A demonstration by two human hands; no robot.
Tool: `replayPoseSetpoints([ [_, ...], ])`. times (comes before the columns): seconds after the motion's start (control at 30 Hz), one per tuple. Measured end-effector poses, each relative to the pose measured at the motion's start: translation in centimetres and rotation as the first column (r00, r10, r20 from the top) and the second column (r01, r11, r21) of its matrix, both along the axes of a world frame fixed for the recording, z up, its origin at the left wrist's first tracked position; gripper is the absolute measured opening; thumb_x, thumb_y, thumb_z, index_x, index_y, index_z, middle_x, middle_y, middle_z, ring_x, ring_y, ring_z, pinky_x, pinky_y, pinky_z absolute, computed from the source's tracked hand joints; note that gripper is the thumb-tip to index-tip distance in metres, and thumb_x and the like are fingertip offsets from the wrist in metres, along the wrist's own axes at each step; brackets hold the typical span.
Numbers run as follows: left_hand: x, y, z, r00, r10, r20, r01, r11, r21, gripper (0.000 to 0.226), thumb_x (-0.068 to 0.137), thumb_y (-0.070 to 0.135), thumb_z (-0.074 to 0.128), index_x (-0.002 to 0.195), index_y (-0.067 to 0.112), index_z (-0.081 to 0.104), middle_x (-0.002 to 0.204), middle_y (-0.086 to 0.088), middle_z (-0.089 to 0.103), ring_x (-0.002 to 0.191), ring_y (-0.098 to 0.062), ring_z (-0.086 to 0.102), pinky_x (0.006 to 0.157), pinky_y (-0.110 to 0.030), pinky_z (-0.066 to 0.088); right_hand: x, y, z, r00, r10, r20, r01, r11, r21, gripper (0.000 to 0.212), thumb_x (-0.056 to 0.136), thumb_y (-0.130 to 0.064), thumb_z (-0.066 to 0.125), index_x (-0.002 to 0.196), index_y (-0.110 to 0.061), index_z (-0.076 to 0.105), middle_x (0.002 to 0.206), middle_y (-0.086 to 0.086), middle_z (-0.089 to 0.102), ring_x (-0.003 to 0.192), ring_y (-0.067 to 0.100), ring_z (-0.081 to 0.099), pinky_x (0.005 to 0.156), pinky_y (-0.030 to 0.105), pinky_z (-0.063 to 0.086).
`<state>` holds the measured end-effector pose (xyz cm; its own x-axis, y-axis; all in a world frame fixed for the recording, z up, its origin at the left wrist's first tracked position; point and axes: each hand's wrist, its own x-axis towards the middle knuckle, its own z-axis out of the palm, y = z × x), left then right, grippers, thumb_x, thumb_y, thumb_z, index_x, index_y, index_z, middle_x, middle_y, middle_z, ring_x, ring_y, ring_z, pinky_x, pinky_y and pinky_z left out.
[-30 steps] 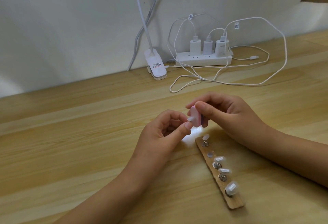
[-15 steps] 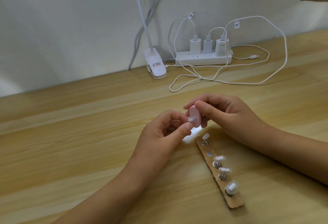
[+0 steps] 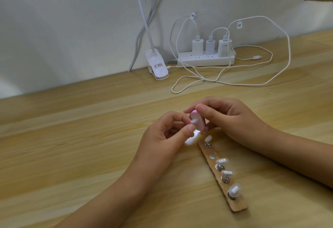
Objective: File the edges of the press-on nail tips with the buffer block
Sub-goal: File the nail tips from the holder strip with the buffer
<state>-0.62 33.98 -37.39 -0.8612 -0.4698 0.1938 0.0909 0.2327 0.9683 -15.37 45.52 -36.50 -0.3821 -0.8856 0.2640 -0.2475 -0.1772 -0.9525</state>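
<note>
One small nail tip (image 3: 194, 121) is pinched by the left hand (image 3: 162, 137) and pressed on the pink buffer block (image 3: 200, 125), which the right hand (image 3: 234, 119) grips, right between both hands. Rubbing too hard could make the tiny tip slip out or bend.

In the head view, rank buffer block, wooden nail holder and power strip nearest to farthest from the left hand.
1. Buffer block, at the left hand fingertips.
2. Wooden nail holder, just to its right.
3. Power strip, far back by the wall.
</note>
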Motion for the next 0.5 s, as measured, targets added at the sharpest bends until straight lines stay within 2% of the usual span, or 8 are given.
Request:
replayPoseSetpoints([
  [0.07, 0.04, 0.12, 0.16, 1.000, 0.003, -0.007, -0.003, 1.000, 0.013, 0.003, 0.084, 0.027, 0.070, 0.084, 0.026, 0.067, 0.078, 0.007, 0.071, 0.079, -0.007, 0.066, 0.073, -0.014, 0.050, 0.11, 0.08, 0.08, 1.000, -0.005, 0.021, 0.005, 0.999, -0.035, 0.024, 0.090, -0.025, 0.056, 0.103, -0.014, 0.073, 0.074, 0.006, 0.065, 0.073, 0.011, 0.066, 0.069, 0.023, 0.056],
  [0.13, 0.05, 0.21, 0.25, 1.000, 0.014, -0.012, -0.014, 1.000, 0.028, 0.012, 0.079, 0.036, 0.068, 0.085, 0.026, 0.066, 0.077, 0.008, 0.071, 0.079, -0.005, 0.067, 0.072, -0.012, 0.048, 0.24, 0.19, 0.20, 0.999, -0.027, 0.036, 0.030, 0.997, -0.073, 0.024, 0.090, -0.024, 0.059, 0.107, -0.015, 0.073, 0.080, 0.011, 0.068, 0.077, 0.013, 0.068, 0.072, 0.024, 0.057],
  [0.2, 0.02, 0.16, 0.17, 0.999, 0.034, -0.015, -0.033, 0.998, 0.054, 0.016, 0.076, 0.039, 0.067, 0.085, 0.026, 0.066, 0.078, 0.007, 0.072, 0.079, -0.006, 0.068, 0.072, -0.012, 0.048, 0.26, 0.30, 0.21, 0.997, -0.041, 0.059, 0.046, 0.995, -0.089, 0.023, 0.093, -0.023, 0.061, 0.112, -0.018, 0.072, 0.094, 0.008, 0.071, 0.088, 0.016, 0.070, 0.075, 0.024, 0.057],
  [0.3, -0.02, 0.12, 0.09, 0.999, 0.040, -0.027, -0.038, 0.996, 0.076, 0.018, 0.076, 0.036, 0.067, 0.088, 0.022, 0.065, 0.080, 0.007, 0.072, 0.081, -0.009, 0.068, 0.074, -0.014, 0.050, 0.23, 0.42, 0.22, 0.998, -0.040, 0.058, 0.047, 0.992, -0.118, 0.028, 0.092, -0.016, 0.054, 0.115, -0.016, 0.070, 0.108, 0.001, 0.072, 0.102, 0.020, 0.068, 0.077, 0.024, 0.056],
  [0.4, -0.02, 0.10, 0.06, 0.999, 0.030, -0.033, -0.027, 0.996, 0.088, 0.014, 0.079, 0.032, 0.068, 0.089, 0.022, 0.066, 0.080, 0.006, 0.071, 0.081, -0.009, 0.068, 0.075, -0.014, 0.050, 0.29, 0.53, 0.33, 0.998, -0.058, 0.031, 0.062, 0.988, -0.139, 0.027, 0.091, -0.014, 0.056, 0.113, -0.020, 0.069, 0.106, 0.001, 0.072, 0.101, 0.018, 0.067, 0.080, 0.022, 0.054],
  [0.5, -0.03, 0.08, 0.11, 0.999, 0.031, -0.032, -0.028, 0.997, 0.078, 0.014, 0.078, 0.034, 0.067, 0.088, 0.025, 0.067, 0.080, 0.004, 0.072, 0.081, -0.008, 0.068, 0.074, -0.014, 0.049, 0.43, 0.53, 0.38, 0.999, -0.032, -0.025, 0.030, 0.998, -0.062, 0.025, 0.091, -0.022, 0.059, 0.113, -0.024, 0.070, 0.103, 0.002, 0.072, 0.099, 0.011, 0.068, 0.084, 0.014, 0.049],
])
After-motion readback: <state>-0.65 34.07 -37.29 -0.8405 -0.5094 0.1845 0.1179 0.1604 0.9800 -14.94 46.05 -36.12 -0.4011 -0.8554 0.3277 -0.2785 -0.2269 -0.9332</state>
